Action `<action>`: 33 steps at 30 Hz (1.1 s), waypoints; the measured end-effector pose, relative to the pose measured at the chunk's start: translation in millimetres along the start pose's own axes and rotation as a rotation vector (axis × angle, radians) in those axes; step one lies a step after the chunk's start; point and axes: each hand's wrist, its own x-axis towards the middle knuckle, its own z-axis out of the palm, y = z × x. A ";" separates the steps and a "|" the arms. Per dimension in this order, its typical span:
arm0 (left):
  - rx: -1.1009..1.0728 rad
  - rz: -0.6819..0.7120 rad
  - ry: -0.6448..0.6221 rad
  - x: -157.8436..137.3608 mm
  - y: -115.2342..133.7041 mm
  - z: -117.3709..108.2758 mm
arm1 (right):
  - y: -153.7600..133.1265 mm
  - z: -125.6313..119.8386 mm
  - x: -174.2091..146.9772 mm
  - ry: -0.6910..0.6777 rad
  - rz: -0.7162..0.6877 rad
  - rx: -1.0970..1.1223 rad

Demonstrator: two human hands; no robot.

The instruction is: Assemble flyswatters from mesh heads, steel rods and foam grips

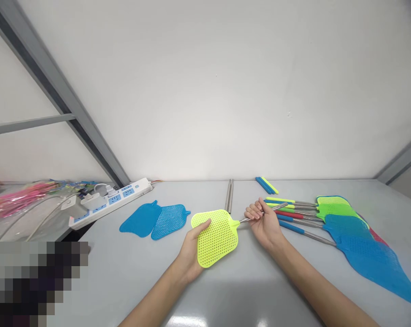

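Note:
A yellow fly swatter head is gripped by my left hand, thumb on top and fingers beneath. Its narrow neck meets a thin metal rod, and my right hand is closed around that rod. The rod's bare end sticks out past my right fingers, up and to the right. Two loose blue swatter heads, one solid-looking and one perforated, lie left of my left hand. Beyond my hands lie several bare metal rods.
Several blue and yellow grip sleeves lie near the wall. Whole fly swatters with coloured grips overlap at the right. A white power strip with plugs runs along the left edge, beside pink plastic-wrapped goods.

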 end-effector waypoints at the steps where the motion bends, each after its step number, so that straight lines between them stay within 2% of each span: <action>1: -0.004 -0.004 -0.003 -0.3 0.5 0.7 | -0.2 -0.3 0.2 -0.003 0.008 0.014; 6: -0.023 0.002 -0.032 -0.9 2.3 2.8 | -0.7 -1.8 1.7 -0.018 0.054 0.093; 11: -0.031 0.004 -0.043 -0.2 2.9 3.5 | -0.7 -2.0 2.4 -0.010 0.045 0.040; 17: -0.065 0.003 -0.118 -1.9 6.1 6.3 | -1.0 -4.0 2.5 -0.008 0.054 0.041; 33: -0.053 -0.088 -0.250 -2.1 16.3 -1.0 | 0.9 -5.6 3.3 -0.002 0.077 -0.009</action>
